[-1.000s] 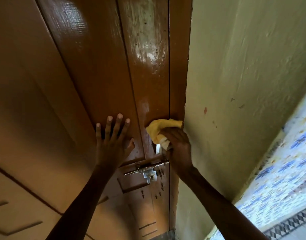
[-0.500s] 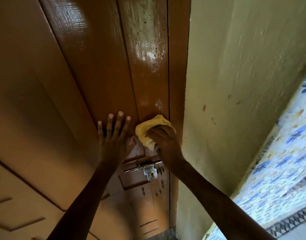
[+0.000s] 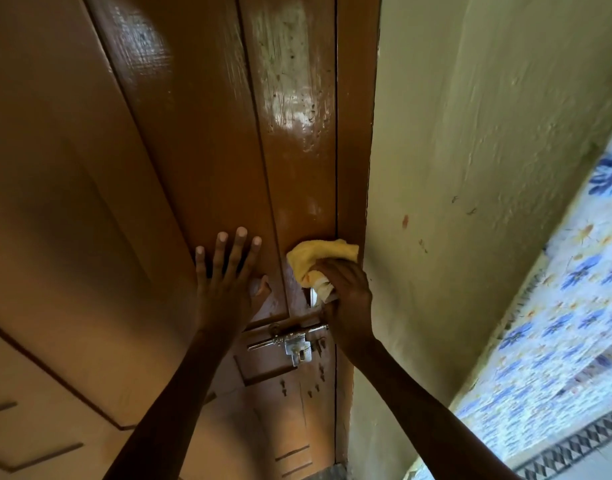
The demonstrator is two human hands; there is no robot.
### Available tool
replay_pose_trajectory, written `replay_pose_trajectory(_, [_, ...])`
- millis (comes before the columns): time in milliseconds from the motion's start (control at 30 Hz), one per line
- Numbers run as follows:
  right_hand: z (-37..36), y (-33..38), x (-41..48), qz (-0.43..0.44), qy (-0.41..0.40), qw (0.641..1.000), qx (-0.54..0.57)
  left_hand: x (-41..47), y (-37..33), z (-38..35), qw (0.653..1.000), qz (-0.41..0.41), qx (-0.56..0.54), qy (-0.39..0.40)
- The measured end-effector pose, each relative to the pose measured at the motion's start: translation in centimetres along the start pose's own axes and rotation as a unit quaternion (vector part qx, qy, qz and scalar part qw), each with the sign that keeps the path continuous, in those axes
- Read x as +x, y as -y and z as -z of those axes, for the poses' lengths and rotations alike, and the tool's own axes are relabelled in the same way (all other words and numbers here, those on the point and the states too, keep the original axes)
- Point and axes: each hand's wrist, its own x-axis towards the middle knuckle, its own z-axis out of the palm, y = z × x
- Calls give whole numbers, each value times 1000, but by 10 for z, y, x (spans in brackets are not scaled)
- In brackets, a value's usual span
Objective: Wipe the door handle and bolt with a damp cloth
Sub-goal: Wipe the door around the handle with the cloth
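A glossy brown wooden door (image 3: 207, 140) fills the left and middle. My left hand (image 3: 228, 282) lies flat on it, fingers spread. My right hand (image 3: 347, 299) grips a yellow cloth (image 3: 318, 259) and presses it on the door's right edge, over the metal handle (image 3: 313, 296), of which only a sliver shows. Below both hands the silver sliding bolt (image 3: 290, 339) runs across the door, its right end hidden behind my right wrist.
The brown door frame (image 3: 354, 133) meets a pale green plastered wall (image 3: 470, 168) on the right. Blue-flowered tiles (image 3: 567, 323) cover the lower right. Screw holes (image 3: 315, 382) dot the door below the bolt.
My right hand and the cloth moved right, from the door panel back to the door's edge at the handle. My left hand stayed flat on the door.
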Motion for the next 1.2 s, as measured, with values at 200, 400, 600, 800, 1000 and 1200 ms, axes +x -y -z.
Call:
replay_pose_trajectory(200, [-2, -3, -41, 17, 65, 997, -49, 1, -1, -2, 1000, 3, 1, 4])
replay_pose_trajectory(400, [-21, 15, -8, -7, 12, 999, -47, 1, 0, 2, 1000, -6, 0, 9])
replay_pose_trajectory(600, [-30, 3, -49, -26, 52, 998, -40, 1, 0, 1, 1000, -4, 5, 17])
replay_pose_trajectory(800, [-22, 15, -24, -30, 13, 999, -25, 1, 0, 1, 1000, -6, 1, 7])
replay_pose_trajectory(1000, [-26, -1, -53, -54, 87, 994, -23, 2, 0, 1, 1000, -3, 2, 10])
replay_pose_trajectory(1200, [-25, 10, -40, -62, 38, 997, -6, 1, 1, -1, 1000, -8, 1, 1])
